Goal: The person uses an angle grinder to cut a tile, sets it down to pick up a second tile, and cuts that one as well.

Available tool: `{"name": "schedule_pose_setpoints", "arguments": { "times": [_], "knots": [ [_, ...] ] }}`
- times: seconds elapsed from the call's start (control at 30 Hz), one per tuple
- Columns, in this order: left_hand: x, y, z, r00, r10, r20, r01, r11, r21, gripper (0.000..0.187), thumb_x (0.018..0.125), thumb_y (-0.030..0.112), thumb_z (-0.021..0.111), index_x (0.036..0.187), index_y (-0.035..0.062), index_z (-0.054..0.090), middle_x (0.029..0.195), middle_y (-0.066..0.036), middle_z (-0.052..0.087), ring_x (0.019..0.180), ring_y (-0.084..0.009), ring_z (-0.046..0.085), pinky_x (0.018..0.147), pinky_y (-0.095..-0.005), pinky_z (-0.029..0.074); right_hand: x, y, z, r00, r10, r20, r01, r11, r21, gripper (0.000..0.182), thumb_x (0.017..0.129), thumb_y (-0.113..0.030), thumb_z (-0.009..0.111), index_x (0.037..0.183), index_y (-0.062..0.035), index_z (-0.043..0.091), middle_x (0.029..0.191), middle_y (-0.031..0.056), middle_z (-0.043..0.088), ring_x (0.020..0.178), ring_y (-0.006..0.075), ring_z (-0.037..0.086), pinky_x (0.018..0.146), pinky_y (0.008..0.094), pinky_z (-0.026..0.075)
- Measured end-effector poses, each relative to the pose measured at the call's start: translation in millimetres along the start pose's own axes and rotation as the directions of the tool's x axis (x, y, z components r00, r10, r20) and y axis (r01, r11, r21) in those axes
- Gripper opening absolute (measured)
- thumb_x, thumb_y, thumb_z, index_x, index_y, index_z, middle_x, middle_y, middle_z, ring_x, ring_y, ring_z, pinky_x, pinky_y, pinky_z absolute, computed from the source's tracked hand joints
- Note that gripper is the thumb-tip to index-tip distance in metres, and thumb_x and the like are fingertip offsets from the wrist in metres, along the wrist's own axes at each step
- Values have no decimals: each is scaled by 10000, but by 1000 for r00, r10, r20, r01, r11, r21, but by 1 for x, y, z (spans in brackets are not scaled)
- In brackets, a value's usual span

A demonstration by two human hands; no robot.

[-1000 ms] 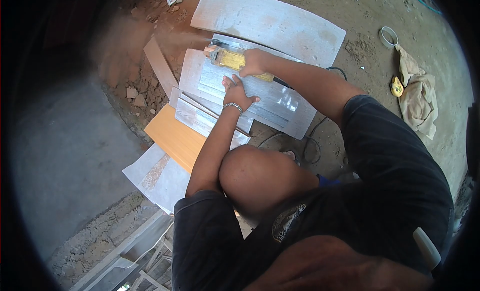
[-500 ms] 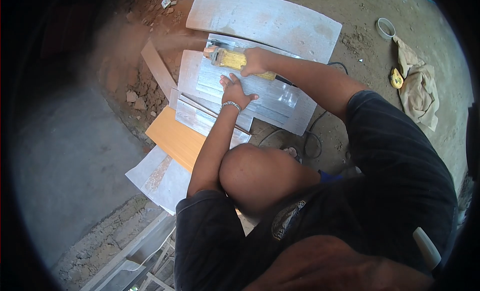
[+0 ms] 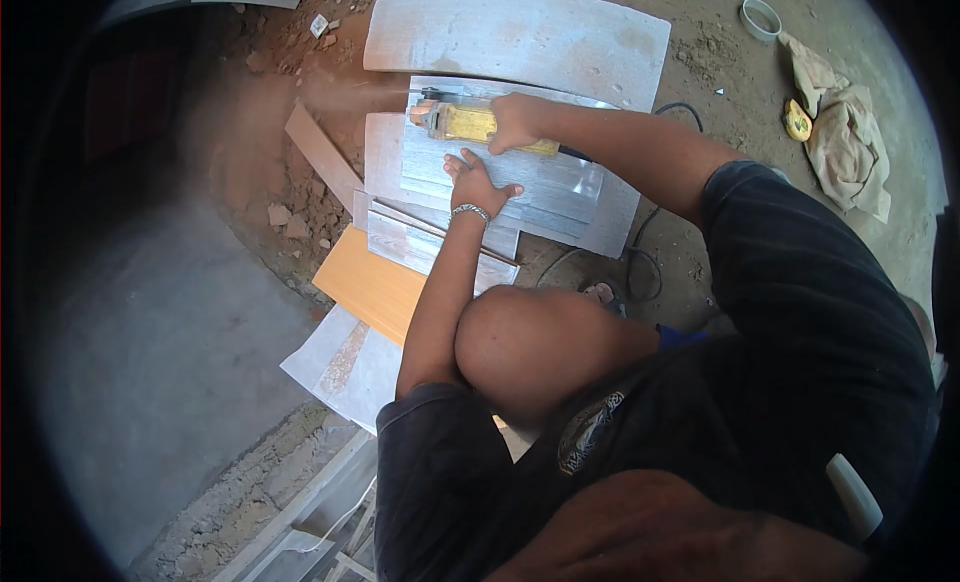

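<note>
My right hand (image 3: 515, 122) is wrapped around the body of a yellow angle grinder (image 3: 465, 124). The grinder's head and disc are at the upper left part of a grey wood-patterned tile (image 3: 545, 187), and dust sprays leftward from there. Whether the disc is cutting through the tile is too small to tell. Just below the grinder, my left hand (image 3: 478, 186) presses on the tile with fingers spread, a chain bracelet at the wrist. The tile lies on a larger pale slab (image 3: 615, 212).
Another long pale slab (image 3: 520, 32) lies beyond the tile. Tile strips (image 3: 400, 237) and an orange-brown board (image 3: 365, 277) are near my left forearm. A black cord (image 3: 655, 282) loops on the ground. At right are a tape roll (image 3: 761, 19), yellow tape measure (image 3: 797, 121) and cloth (image 3: 848, 152).
The whole view has shifted and tilted slightly. Both hands keep the same hold, with the grinder at nearly the same place on the tile and dust still flying to the left.
</note>
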State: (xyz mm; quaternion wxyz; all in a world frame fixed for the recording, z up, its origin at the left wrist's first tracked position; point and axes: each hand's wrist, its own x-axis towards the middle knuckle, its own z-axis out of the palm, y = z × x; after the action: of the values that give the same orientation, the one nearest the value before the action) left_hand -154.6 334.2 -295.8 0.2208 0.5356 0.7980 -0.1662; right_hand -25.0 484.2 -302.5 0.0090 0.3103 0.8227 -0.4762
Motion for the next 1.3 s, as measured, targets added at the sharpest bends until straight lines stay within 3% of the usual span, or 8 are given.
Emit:
{"name": "schedule_pose_setpoints", "arguments": {
  "times": [0.47,0.53,0.6,1.3],
  "knots": [
    [3,-1,3,1000,-4,4,4,1000,-3,1404,679,573,886,1521,-196,68,1507,-548,45,1479,-614,86,1227,-460,237,-14,5,-1,1000,20,-16,-20,1000,-5,677,639,-412,799,1095,79,702,1039,281,719,982,383,713,844,428,574],
    [3,-1,1,1000,14,13,-13,998,-66,1394,684,516,900,1494,-239,53,1476,-579,31,1467,-637,68,1251,-480,162,-15,5,-1,1000,24,-6,-24,1000,-8,690,640,-414,798,1113,79,694,1055,282,716,994,383,710,850,429,572],
    [2,1,0,1000,15,11,-14,998,-68,1391,686,512,900,1491,-242,52,1473,-582,30,1465,-640,65,1250,-484,160,-19,2,-6,998,46,39,-45,999,-12,698,642,-417,799,1122,79,689,1064,282,715,1002,386,707,856,430,571],
    [2,-1,-1,999,26,21,-25,998,-66,1388,701,515,890,1491,-242,34,1475,-580,23,1468,-637,53,1250,-488,157,-34,17,-2,1000,21,-17,-21,1000,12,650,642,-388,792,1065,97,701,1023,298,713,964,391,713,831,434,573]
  ]
}}
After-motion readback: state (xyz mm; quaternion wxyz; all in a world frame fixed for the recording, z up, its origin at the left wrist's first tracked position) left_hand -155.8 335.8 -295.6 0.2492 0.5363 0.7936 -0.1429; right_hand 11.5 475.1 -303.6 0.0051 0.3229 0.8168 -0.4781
